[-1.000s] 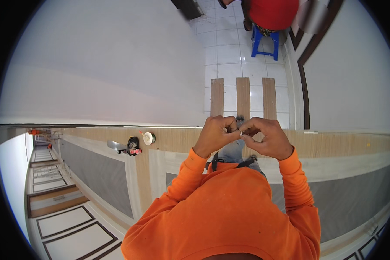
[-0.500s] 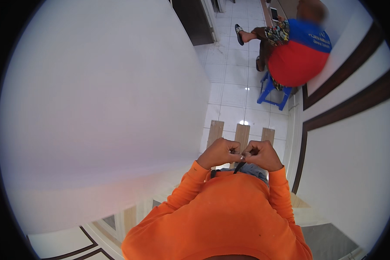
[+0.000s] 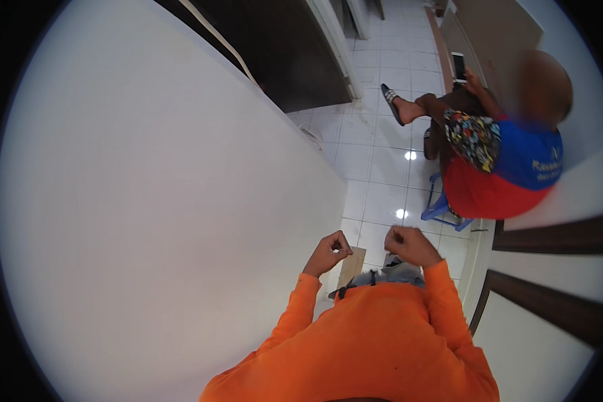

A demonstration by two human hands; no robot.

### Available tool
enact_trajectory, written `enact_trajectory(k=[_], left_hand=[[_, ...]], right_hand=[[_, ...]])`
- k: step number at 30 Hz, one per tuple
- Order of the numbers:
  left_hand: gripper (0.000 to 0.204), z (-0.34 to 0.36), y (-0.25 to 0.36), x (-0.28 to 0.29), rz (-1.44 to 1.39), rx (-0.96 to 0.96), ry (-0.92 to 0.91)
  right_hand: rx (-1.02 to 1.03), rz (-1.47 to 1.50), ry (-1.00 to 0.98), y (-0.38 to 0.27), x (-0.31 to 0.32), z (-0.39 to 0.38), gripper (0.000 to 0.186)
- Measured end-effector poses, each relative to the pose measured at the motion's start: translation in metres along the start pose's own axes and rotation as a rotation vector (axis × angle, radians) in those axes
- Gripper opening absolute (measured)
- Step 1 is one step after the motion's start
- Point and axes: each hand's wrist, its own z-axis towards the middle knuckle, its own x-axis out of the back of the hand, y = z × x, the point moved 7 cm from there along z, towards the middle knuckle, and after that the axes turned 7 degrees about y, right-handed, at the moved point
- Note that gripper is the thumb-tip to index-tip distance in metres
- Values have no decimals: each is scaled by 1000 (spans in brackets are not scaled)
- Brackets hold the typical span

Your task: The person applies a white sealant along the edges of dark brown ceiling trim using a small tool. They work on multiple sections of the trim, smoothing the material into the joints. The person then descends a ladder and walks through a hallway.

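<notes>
My left hand (image 3: 328,254) is raised in front of my waist, its thumb and fingertips pinched together in a ring. Whatever lies between those fingertips is too small to make out. My right hand (image 3: 412,246) is a short gap away at the same height, its fingers curled closed; what they hold, if anything, is hidden. Below and between the hands are my grey-blue trousers (image 3: 400,271) with a dark belt. A pale wooden slat (image 3: 352,266) shows low down beside my left hand.
A tall white panel (image 3: 181,167) fills the left side. Ahead on the white tiled floor (image 3: 386,164), a person (image 3: 499,194) in red and blue sits on a blue stool (image 3: 445,209), holding a phone (image 3: 458,67). Dark-trimmed white panels (image 3: 549,301) stand at right. A dark door (image 3: 301,60) is farther off.
My hands met at a small shiny thing before; now they are apart. The view has tilted up and shifted, so the seated person appears nearer and lower, and fewer slats show.
</notes>
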Motion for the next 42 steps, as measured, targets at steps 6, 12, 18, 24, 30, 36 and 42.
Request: enact_trajectory(k=[6,12,18,24,30,36,42], left_hand=[[13,52,-174,80,109,364,254],[36,39,-290,61,801,661,-136],[35,173,-261,92,583,824,-77],[33,400,-185,157,487,722,96],[32,624,-110,196,462,627,99],[31,792,-76,197,591,663,-59],[30,976,-10,170,607,609,-125]], right_hand=[[162,-35,-124,-82,62,182,19],[179,17,-207,-82,80,358,30],[40,61,-278,-34,60,532,25],[-88,290,-246,11,141,673,8],[-116,435,103,32,275,814,9],[-166,557,316,69,380,919,10],[-104,430,218,34,485,1072,15]])
